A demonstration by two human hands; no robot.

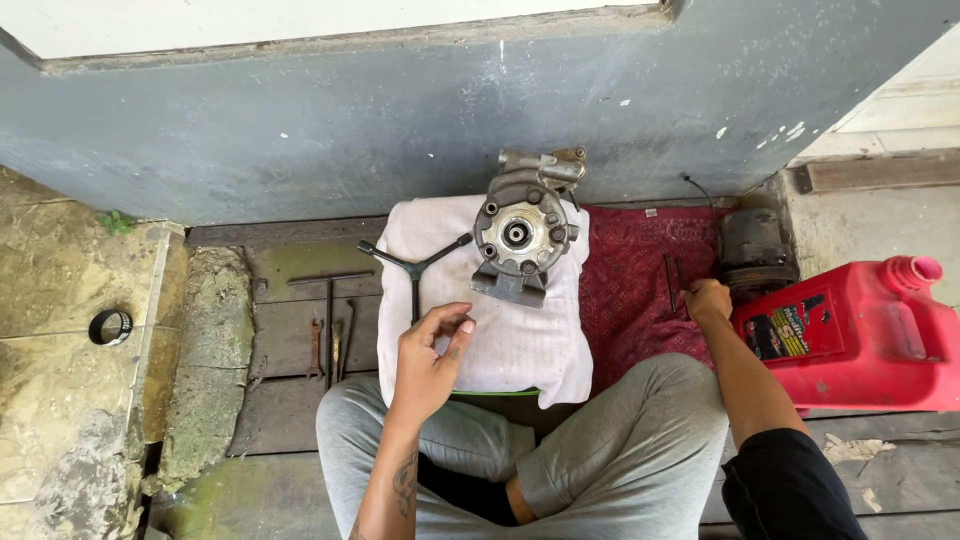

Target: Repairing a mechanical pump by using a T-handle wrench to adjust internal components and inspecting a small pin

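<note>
Left hand hovers half-curled, empty, over the white cloth; right hand grips thin dark tools (red cloth beneath).

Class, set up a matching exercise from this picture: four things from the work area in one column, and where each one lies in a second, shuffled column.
Things:
1. grey metal compressor
2. black three-armed wrench
3. red plastic canister
4. black ring

Places:
A. on the stone slab at far left
B. upright on the white cloth
C. across the white cloth's left edge
D. at far right, beside the red cloth

Pairs: 1-B, 2-C, 3-D, 4-A
</note>
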